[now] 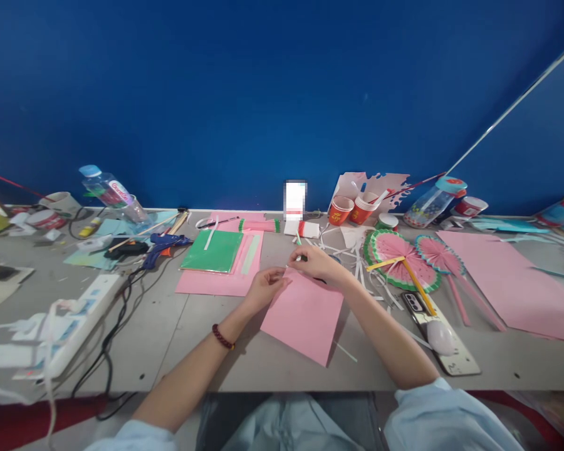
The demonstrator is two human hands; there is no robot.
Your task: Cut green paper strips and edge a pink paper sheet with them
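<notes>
Pink paper sheet (305,319) is held over the near middle of the grey table (225,369), one corner turned toward 12 o'clock; whether its near edge is touching the tabletop cannot be told. Near that far corner, its edge is gripped narrowly between the thumb and fingers of the left hand (267,288), which is placed at about 11 o'clock from the sheet's middle. The right hand (320,264) is set at 12 to 1 o'clock, its fingertips drawn in close to the same corner; whether paper is pinched there cannot be told. A dark beaded bracelet (223,337) is worn on the left wrist.

From the sheet, a green packet (211,250) is seen at 10 o'clock, laid on more pink paper (207,285), with a blue glue gun (162,249) placed farther out. At 9 o'clock, well apart, white plugs are fitted into a power strip (87,329). Two red paper cups (341,212) are stood at 1 o'clock. At 2 o'clock, a watermelon-patterned fan (390,244) is laid open, and at 3 o'clock a phone (458,360) is topped by a pale rounded object (440,338).
</notes>
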